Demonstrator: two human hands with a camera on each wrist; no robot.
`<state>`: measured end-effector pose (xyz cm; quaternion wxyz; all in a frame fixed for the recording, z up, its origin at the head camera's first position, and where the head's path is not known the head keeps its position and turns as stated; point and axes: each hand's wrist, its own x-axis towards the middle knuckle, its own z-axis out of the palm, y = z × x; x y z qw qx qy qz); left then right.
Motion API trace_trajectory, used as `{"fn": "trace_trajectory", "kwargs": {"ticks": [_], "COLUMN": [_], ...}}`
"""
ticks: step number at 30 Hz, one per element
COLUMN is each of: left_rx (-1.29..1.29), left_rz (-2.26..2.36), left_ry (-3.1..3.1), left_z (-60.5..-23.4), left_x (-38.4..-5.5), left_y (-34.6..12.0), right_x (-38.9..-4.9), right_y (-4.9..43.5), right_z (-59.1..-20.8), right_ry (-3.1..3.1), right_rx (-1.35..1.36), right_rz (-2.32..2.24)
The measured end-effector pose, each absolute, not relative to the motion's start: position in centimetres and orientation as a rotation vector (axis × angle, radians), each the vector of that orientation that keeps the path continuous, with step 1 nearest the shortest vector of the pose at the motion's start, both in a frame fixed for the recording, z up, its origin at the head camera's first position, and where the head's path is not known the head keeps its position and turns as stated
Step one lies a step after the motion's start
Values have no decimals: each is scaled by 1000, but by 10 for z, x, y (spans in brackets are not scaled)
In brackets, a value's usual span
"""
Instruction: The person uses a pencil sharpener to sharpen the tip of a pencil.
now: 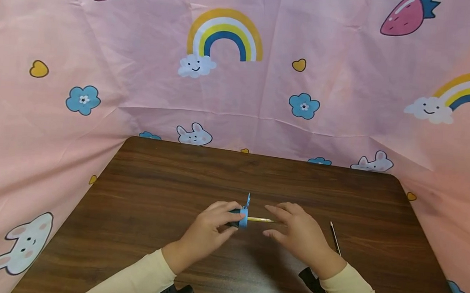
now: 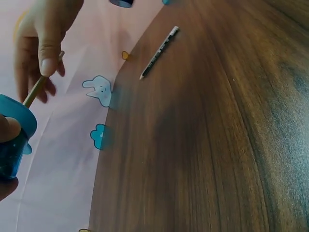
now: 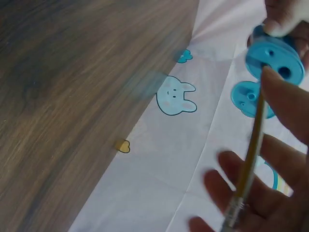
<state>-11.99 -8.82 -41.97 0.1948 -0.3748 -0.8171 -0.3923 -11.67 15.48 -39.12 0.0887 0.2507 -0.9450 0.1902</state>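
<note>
My left hand (image 1: 211, 223) grips a blue pencil sharpener (image 1: 243, 218) with a dark, see-through container. Its round lid (image 3: 247, 98) hangs open, and the sharpener's face shows holes of different sizes. A yellow pencil (image 1: 259, 219) is stuck in one of them and points right, roughly level. Around its free end is my right hand (image 1: 299, 234), thumb and fingers spread apart on either side. In the right wrist view the thumb overlaps the pencil near the sharpener; whether it touches is unclear.
A black-and-white patterned pencil (image 2: 159, 53) lies on the dark wooden table (image 1: 166, 173), right of my right hand. Pink printed cloth (image 1: 150, 66) hangs behind and beside the table. A dark wrist-camera piece (image 1: 311, 281) juts out below the right wrist.
</note>
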Motion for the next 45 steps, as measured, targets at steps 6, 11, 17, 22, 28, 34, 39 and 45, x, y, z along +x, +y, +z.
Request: {"fn": "trace_trajectory", "kwargs": {"ticks": [6, 11, 17, 22, 28, 34, 39, 45], "left_rx": [-938, -847, -723, -693, -812, -1077, -1232, -1210], "left_rz": [-1243, -1314, -1491, -1581, -1487, -1090, -938, -934], "left_ry": [-2320, -2374, -2417, -2460, -2482, -2372, -2223, -2243], "left_z": [-417, -416, -410, -407, -405, -409, -412, -417], "left_x": [-117, -114, -113, -113, -113, -117, -120, -119], "left_y": [-90, -91, -94, -97, -95, -94, -96, -95], "right_x": [-119, -118, -118, -121, -118, -113, -125, -130], "right_y": [151, 150, 147, 147, 151, 153, 162, 163], "right_z": [-405, -414, -418, -419, -417, -404, -393, -389], "right_ry": [-2348, -2194, -2057, -1984, -2130, -2565, -2995, -3098], "right_rx": [876, 921, 913, 906, 892, 884, 761, 799], "right_rz": [428, 407, 410, 422, 449, 791, 1554, 1471]}}
